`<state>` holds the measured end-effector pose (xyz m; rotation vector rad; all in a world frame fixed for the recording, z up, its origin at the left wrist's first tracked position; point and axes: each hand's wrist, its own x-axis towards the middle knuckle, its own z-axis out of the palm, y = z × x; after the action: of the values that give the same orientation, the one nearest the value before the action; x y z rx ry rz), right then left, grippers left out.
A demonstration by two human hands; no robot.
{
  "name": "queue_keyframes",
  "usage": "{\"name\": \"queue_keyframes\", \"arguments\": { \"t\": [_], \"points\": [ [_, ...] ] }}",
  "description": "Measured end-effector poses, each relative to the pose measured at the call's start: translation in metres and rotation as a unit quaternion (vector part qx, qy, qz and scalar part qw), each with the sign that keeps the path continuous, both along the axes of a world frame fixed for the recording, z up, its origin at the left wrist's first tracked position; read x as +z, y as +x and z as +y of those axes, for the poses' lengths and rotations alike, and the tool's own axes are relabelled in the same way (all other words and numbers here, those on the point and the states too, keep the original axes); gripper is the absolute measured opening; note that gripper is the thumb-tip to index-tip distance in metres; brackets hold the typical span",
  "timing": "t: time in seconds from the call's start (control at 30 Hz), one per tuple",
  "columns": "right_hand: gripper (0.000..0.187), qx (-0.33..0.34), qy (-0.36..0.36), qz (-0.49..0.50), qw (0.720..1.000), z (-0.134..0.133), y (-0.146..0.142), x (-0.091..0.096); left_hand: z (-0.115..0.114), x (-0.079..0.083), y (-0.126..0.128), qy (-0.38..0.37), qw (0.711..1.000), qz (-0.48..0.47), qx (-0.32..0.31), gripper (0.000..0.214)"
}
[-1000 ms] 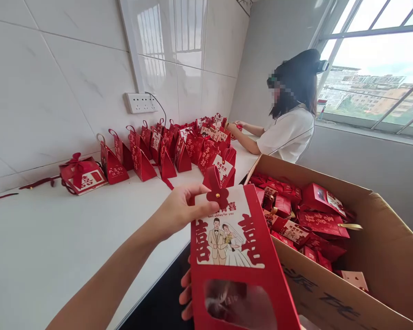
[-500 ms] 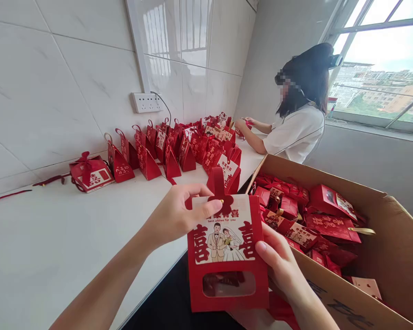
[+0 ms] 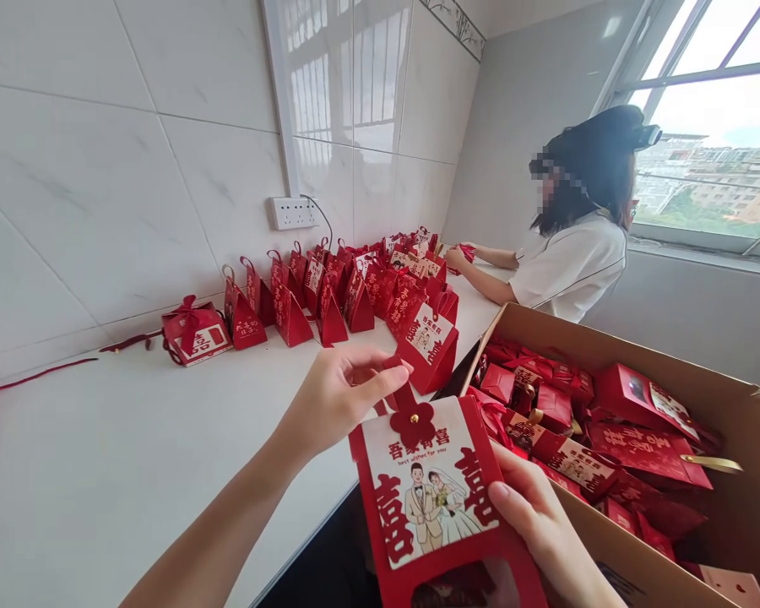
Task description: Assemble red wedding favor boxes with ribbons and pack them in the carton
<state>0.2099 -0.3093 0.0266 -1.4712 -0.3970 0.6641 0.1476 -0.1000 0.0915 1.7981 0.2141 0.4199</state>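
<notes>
A red wedding gift box with a white label, a drawn bride and groom and a clear window is held up before me. Its lower end runs out of the picture. My left hand pinches the box's red strap handle above a flower-shaped piece with a gold stud. The right side of the box is in the grip of my right hand, thumb on the front face and the other fingers mostly behind it. Just beyond, a similar red gift box stands on the white table.
Rows of red gift boxes stand along the tiled wall below a power strip. To the right, a cardboard box holds many red boxes. A co-worker in a white top handles something red at the table's far end.
My left hand has moved from the flower-shaped piece up to the strap. The gift box now sits lower and tilted in view. The view has shifted, so the surroundings appear lower and further right.
</notes>
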Motion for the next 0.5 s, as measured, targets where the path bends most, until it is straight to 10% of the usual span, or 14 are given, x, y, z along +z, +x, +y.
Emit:
{"name": "queue_keyframes", "arguments": {
  "t": [0.33, 0.5],
  "points": [
    [0.058, 0.039, 0.045, 0.066, 0.996, -0.007, 0.008, -0.007, 0.004, -0.003, 0.006, -0.038, 0.998, -0.007, -0.055, 0.035],
    [0.047, -0.004, 0.095, 0.199, 0.975, -0.007, 0.006, -0.015, 0.011, -0.016, 0.015, -0.223, 0.941, -0.037, -0.252, 0.035]
  ]
}}
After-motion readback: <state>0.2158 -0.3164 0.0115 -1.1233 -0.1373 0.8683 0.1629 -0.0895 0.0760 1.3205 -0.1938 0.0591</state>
